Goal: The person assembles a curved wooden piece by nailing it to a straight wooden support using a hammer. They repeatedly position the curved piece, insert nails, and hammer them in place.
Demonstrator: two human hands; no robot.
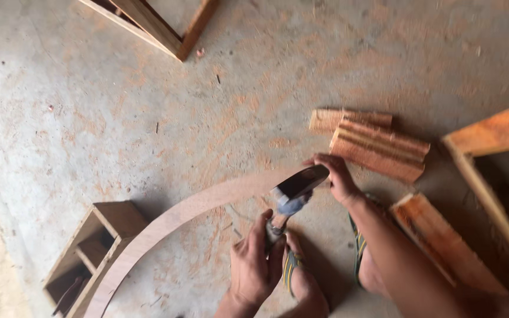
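My left hand (pixel 255 268) is closed around the handle of a hammer (pixel 297 185), whose dark metal head is raised over the end of a long curved wooden strip (pixel 172 218). My right hand (pixel 337 176) presses on that end of the strip, right beside the hammer head. The strip arcs across the concrete floor from my right hand down to the lower left. My feet in striped sandals (pixel 293 268) stand just below the hammer.
An open wooden box (pixel 98 227) lies under the strip's lower end. Two grooved moulding pieces (pixel 379 148) lie behind my right hand. A plank (pixel 437 235) and a wooden frame (pixel 490 132) are at right, another frame (pixel 166 29) at top. Sawdust covers the floor.
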